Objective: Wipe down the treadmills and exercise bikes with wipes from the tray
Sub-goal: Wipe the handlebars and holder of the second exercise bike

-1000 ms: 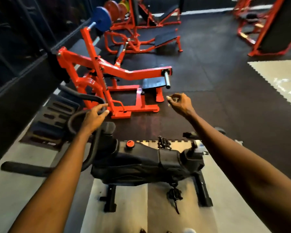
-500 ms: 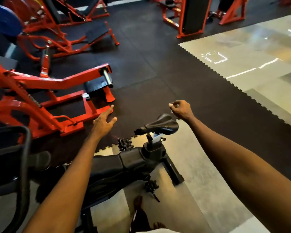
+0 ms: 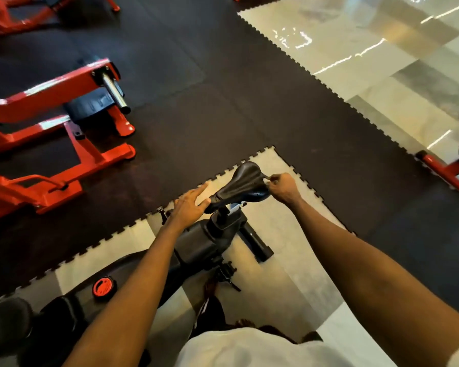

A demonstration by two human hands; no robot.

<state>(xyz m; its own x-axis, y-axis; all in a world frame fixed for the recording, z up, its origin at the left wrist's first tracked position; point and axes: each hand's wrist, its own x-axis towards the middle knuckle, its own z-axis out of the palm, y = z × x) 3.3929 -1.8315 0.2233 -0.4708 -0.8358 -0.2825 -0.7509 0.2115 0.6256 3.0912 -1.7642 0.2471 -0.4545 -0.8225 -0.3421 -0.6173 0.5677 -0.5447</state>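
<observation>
A: Where's the bike, and what have the hands got?

B: The exercise bike (image 3: 204, 242) stands just below the person, and its saddle (image 3: 245, 181) is the thing to go by. The right hand (image 3: 284, 185) is at the saddle's broad rear. Its grip is narrow, with the fingers curled and pinching a small pale scrap that I take for the wipe (image 3: 267, 178), though it's too small to be sure. The left hand (image 3: 190, 207) is at the saddle's nose with a wide grip, fingers straight and holding nothing. I can't tell whether it touches the nose or stops just short.

A: How will the wipe handle?

B: My guess is light, limp and probably damp, so it will bunch up if it's dragged by one corner. It would work better spread flat under the fingers. The saddle looks like smooth padded vinyl, firm with a little give. A groove runs down its middle, and the wipe could skip over that.

A: And the bike itself?

B: Heavy and stiff, so it shouldn't shift. The saddle may swivel on the seat post (image 3: 221, 214) beneath it under a sideways rub. Steadying it by the nose with the left hand seems sensible, which leaves the rear and flanks for the wipe.

A: Anything else nearby?

B: A red weight machine (image 3: 51, 123), well to the left of the saddle.
</observation>
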